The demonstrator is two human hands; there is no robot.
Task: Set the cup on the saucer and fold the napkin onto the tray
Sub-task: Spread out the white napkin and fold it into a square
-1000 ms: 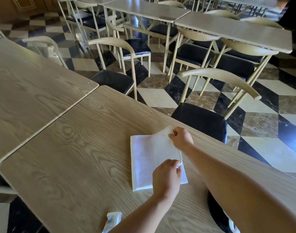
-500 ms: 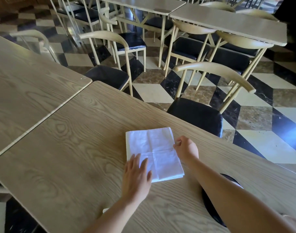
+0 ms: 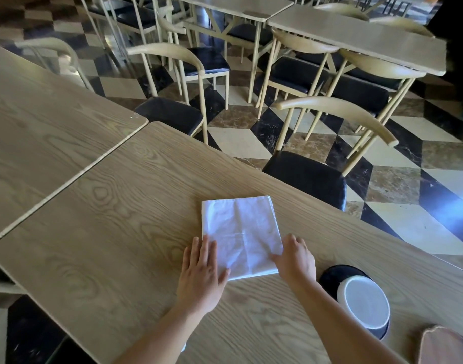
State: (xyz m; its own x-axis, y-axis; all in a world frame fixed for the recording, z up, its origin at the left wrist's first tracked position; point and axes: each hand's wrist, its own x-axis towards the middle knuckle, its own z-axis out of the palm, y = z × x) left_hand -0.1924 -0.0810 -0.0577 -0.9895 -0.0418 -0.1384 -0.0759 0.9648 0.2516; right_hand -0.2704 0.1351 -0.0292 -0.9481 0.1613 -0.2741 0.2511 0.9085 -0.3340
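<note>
The left hand (image 3: 202, 274) lies flat with its fingers (image 3: 204, 248) spread, their tips on the lower-left corner of the napkin (image 3: 240, 232), pressing and gripping nothing. The right hand (image 3: 294, 258) is loosely curled palm down at the lower-right corner, its fingertips on the cloth edge; whether it pinches the edge or only presses it I cannot tell. A second ago the right hand held the upper-right corner lifted and the left was closed on the near edge, with the top layer raised; half a second ago the layer was already down, the left hand flat and the right beside the right edge. Now both hands sit lower in the frame, at the near corners, and the napkin lies flat as a neat folded rectangle in the lower centre, its creases showing. So the fold looks made and is being smoothed. The napkin rests on the bare table (image 3: 120, 232), not on a tray; no tray can be made out for certain, though a brown edge shows at the lower right corner of the frame. Just right of the right forearm, lower right, a white cup (image 3: 367, 303) appears to sit on a dark saucer (image 3: 338, 274), so that part seems done. What is left, I judge, is moving the napkin to the tray.
</note>
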